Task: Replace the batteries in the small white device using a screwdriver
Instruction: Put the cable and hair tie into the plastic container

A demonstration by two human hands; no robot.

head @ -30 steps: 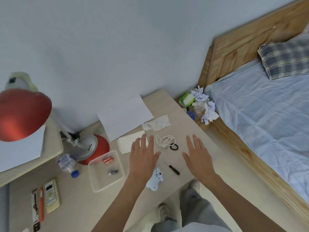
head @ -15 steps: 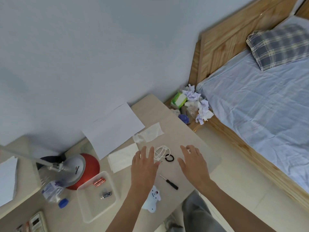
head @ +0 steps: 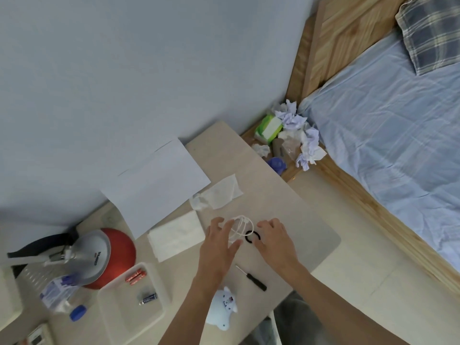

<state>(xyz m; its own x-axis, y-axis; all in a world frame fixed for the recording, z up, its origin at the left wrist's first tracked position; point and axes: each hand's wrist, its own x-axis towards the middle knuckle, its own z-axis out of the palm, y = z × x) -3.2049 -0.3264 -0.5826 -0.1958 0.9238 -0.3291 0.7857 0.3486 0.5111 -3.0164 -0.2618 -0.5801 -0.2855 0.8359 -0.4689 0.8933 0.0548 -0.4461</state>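
Note:
The small white device, shaped like a little animal, lies near the desk's front edge, partly under my left forearm. A small black-handled screwdriver lies just right of that forearm. A clear tray holds two red batteries and a dark battery. My left hand hovers palm down with fingers apart, holding nothing. My right hand hovers likewise, to the right of it. Between the two hands lie a coiled white cable and a black ring.
A red desk lamp base, a plastic bottle, white paper and tissues occupy the desk's left and back. Crumpled paper and a green pack sit on a bedside ledge. A bed with blue sheet is at right.
The view has tilted, so the desk sits lower in frame and the lamp shade is out of view. Both hands have drawn closer together over the white cable.

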